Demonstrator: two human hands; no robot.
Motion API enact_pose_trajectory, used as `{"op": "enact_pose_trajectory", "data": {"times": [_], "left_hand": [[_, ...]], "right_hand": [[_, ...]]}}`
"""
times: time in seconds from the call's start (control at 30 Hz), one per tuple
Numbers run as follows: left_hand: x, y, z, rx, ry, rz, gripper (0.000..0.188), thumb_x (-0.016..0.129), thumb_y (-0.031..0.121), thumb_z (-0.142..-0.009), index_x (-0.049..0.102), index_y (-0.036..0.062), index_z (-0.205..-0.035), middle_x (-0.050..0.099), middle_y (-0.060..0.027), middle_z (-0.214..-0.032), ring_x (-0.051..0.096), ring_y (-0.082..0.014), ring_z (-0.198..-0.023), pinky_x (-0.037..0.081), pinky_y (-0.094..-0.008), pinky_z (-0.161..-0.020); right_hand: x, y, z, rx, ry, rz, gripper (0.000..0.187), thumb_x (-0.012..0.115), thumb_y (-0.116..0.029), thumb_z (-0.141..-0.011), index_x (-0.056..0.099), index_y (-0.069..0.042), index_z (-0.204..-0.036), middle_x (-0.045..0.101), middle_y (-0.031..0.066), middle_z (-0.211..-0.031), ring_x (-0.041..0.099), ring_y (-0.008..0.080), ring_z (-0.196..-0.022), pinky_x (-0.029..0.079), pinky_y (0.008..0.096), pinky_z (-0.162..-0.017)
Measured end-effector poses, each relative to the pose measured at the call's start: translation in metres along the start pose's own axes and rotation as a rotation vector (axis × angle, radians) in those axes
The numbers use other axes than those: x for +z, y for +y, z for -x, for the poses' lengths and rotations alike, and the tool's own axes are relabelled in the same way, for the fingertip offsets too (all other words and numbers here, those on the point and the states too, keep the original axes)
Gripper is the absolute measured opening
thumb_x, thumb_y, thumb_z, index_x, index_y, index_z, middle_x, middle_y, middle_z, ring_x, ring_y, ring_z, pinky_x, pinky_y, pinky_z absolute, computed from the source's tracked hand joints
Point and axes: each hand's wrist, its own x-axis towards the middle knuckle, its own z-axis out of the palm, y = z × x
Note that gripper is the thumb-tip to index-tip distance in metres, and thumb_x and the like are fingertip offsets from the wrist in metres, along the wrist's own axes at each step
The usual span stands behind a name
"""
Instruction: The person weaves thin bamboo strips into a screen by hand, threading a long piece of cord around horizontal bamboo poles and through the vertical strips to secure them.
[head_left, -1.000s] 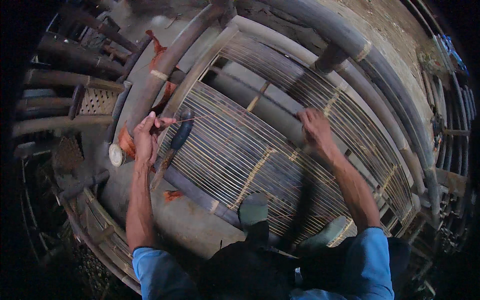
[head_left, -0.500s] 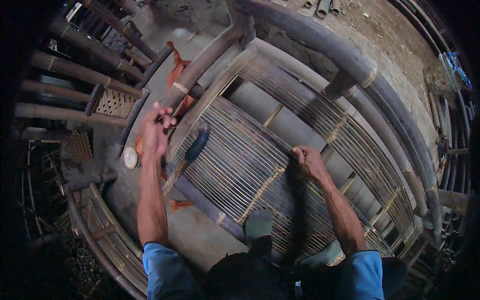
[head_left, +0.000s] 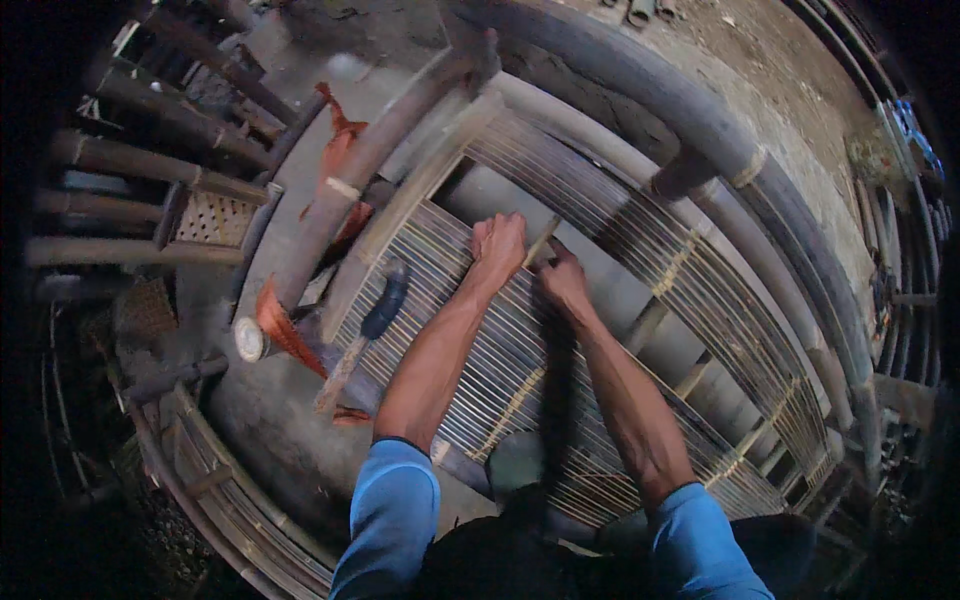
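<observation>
Before me lies a bamboo seat or bench (head_left: 420, 320), its panel made of thin slats. At the panel's far edge, beside a gap, my left hand (head_left: 498, 245) is closed with knuckles up; its fingers hide whatever is in them. Close to its right, my right hand (head_left: 563, 275) is also closed at the same edge, thumb and fingers together. What it grips is too small or hidden to make out. A tool with a dark curved handle (head_left: 385, 305) and a paler straight part rests on the slats left of my left forearm.
Thick bamboo poles (head_left: 610, 80) frame the bench at the back and right. Orange cloth (head_left: 285, 325) hangs by the left pole. More bamboo furniture (head_left: 150, 215) stands at the left. A second slatted strip (head_left: 690, 260) lies beyond the gap.
My left hand has moved right and inward from beyond the left pole, its spread fingers now closed. My right hand has shifted left and up along the panel edge, and the two hands are now close together.
</observation>
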Motion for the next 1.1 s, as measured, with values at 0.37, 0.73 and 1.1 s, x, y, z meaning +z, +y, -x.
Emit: {"op": "enact_pose_trajectory", "data": {"times": [0.37,0.73,1.1], "left_hand": [[-0.047,-0.004,0.003,0.130,-0.039,-0.178,0.026,0.070,0.019,-0.076,0.078,0.0054,-0.097,0.072,-0.0225,-0.079,0.073,-0.0372,-0.073,0.058,-0.0471,-0.070],[-0.071,0.003,0.070,-0.022,-0.375,1.087,0.072,0.074,-0.003,-0.077,0.053,0.0073,-0.144,0.071,-0.0220,-0.113,0.068,-0.0191,-0.077,0.055,-0.0295,-0.063],[-0.298,-0.244,0.290,-0.488,0.194,0.156,0.037,0.073,0.027,-0.092,0.063,-0.0025,-0.072,0.049,0.0066,-0.066,0.044,-0.0061,-0.065,0.038,-0.0265,-0.059]], "right_hand": [[-0.019,-0.017,0.010,0.018,0.042,-0.047,0.026,0.061,-0.021,-0.088,0.074,-0.001,-0.097,0.071,0.0110,-0.078,0.066,0.0214,-0.074,0.051,0.0351,-0.066],[-0.056,-0.061,0.065,-0.304,-0.263,-0.558,0.022,0.067,-0.024,-0.096,0.070,-0.003,-0.103,0.056,-0.0058,-0.074,0.047,0.0039,-0.066,0.037,0.0221,-0.058],[-0.073,-0.019,0.049,-0.444,0.032,-0.101,0.035,0.071,-0.032,-0.092,0.072,-0.002,-0.109,0.064,0.0038,-0.074,0.055,0.0131,-0.068,0.047,0.0307,-0.067]]}}
